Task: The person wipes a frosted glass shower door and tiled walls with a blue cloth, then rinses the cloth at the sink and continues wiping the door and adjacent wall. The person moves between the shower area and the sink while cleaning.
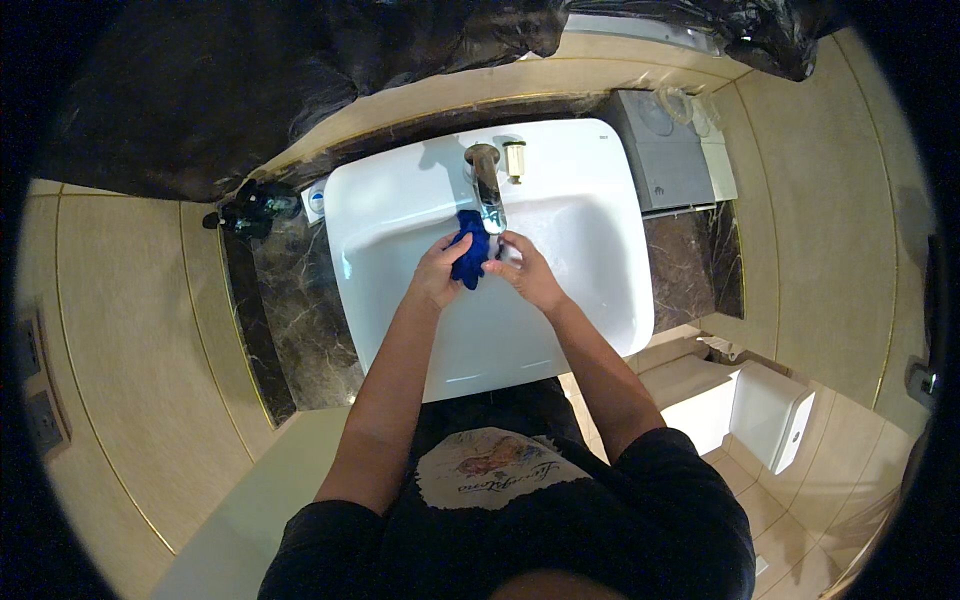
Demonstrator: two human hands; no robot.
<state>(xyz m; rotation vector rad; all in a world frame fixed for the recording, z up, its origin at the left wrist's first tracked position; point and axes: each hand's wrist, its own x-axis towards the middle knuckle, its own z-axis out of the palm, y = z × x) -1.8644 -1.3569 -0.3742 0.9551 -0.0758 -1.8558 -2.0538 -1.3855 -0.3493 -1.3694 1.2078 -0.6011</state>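
My left hand [442, 271] grips a bunched dark blue cloth [469, 253] over the basin of a white ceramic sink [487, 330], with the thumb on top of it. Close to the cloth's right side, my right hand [525, 271] has its thumb and fingers curved apart around something small and whitish just below the spout; whether that is water, foam or an object cannot be told. The metal faucet [487, 187] reaches down between the hands, its tip right above them. A small pale fitting with metal ends [514, 162] stands on the sink's rear deck beside the faucet.
A grey box [670, 169] stands on the dark marble counter [682, 277] at the right. Dark bottles or similar items [262, 208] sit at the left rear corner. Black plastic sheeting [225, 82] hangs over the wall behind. A white toilet [765, 412] is at the lower right.
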